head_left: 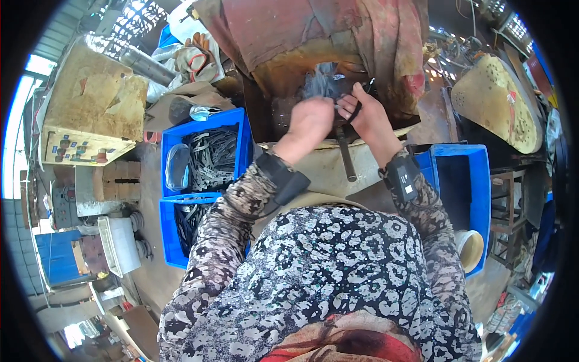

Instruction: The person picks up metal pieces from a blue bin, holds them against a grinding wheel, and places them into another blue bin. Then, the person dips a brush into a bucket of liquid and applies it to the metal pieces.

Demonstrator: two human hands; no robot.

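Both hands are close together at the mouth of a dark, box-like metal housing (256, 117). My left hand (310, 125) is closed in a fist; whatever its fingertips pinch is too small to make out. Beside it, my right hand (371, 119) has its fingers curled round a thin black strip (356, 112), with the thumb pointing up. Bluish-white smoke (322, 79) hangs just beyond the fingers, inside the housing. Below the hands, a dark metal bar (345, 155) juts out toward me from the housing's edge, apart from my fingers.
Blue bins (243, 142) at left hold many flat metal strips (212, 158). On the right, another blue bin (487, 208) contains a cream tub (469, 248). Worn reddish cloth (289, 30) drapes over the housing. A stained control box (90, 102) stands far left, with gloves (198, 54) behind the bins.
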